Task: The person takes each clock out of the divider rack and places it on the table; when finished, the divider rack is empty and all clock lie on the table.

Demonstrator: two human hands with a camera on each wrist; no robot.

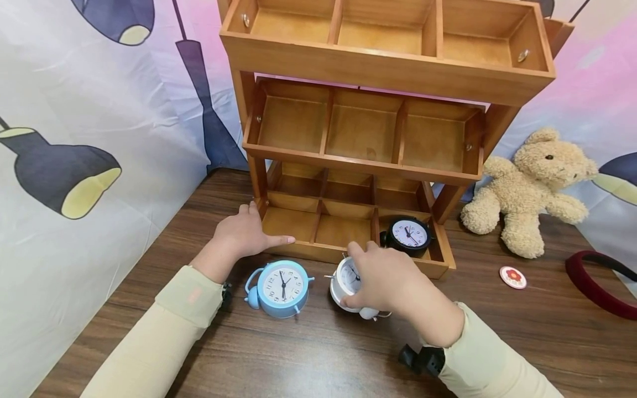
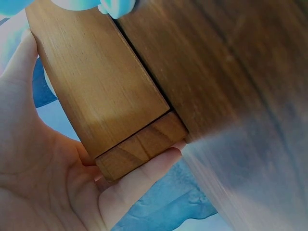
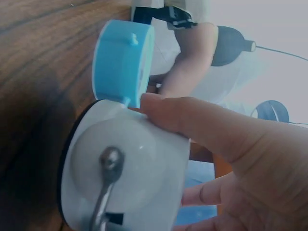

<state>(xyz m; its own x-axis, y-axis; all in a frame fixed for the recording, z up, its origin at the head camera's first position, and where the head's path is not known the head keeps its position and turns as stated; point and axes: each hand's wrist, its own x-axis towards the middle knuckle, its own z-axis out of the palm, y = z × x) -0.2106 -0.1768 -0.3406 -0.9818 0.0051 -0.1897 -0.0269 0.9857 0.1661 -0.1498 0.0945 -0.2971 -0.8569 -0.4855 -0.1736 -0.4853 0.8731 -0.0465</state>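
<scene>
My left hand (image 1: 242, 233) holds the front left corner of the wooden shelf's bottom tray (image 1: 318, 252); its thumb lies along the front edge and its fingers are at the side. In the left wrist view the hand wraps the tray's end (image 2: 142, 147). My right hand (image 1: 390, 276) grips a white alarm clock (image 1: 343, 284), thumb on one side and fingers on the other; part of its dial is hidden. Between the hands, a light blue alarm clock (image 1: 282, 288) lies face up on the table. A black alarm clock (image 1: 409, 234) sits in the bottom tray's right compartment.
Two more divided trays rise above, the middle one (image 1: 363, 160) and the top one (image 1: 388, 63). To the right are a teddy bear (image 1: 530, 188), a round flower badge (image 1: 512, 277) and a dark red headband (image 1: 589, 284). A printed cloth (image 1: 149, 110) hangs behind the table.
</scene>
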